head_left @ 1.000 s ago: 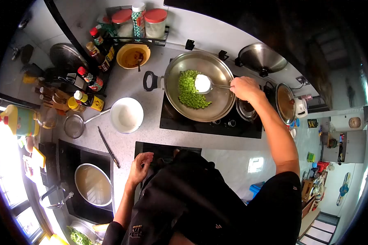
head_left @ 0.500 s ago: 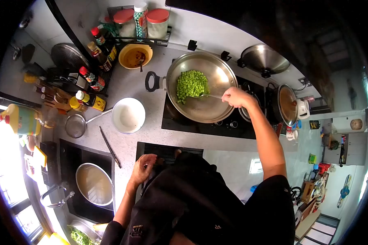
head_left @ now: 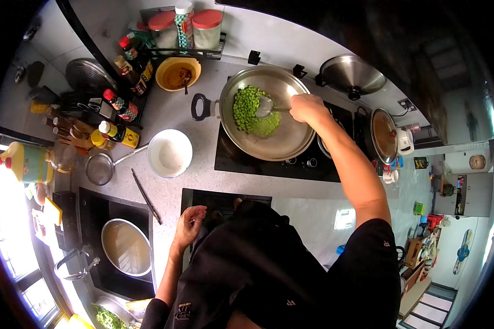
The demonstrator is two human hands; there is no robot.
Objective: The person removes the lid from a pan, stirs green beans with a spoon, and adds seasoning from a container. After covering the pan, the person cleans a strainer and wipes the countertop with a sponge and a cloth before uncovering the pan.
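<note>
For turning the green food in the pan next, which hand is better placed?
Probably the right hand: it holds the ladle, which touches the green food inside the pan. The left hand appears empty and is well apart from the pan.

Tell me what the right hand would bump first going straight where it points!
Probably the green pieces in the pan, beyond the ladle that right hand holds; height is unclear.

Over there a wide steel pan (head_left: 299, 131), upright on the black cooktop (head_left: 225, 156), bright green beans (head_left: 246, 104) heaped in its left half, steel ladle (head_left: 264, 107) at their edge.
</note>
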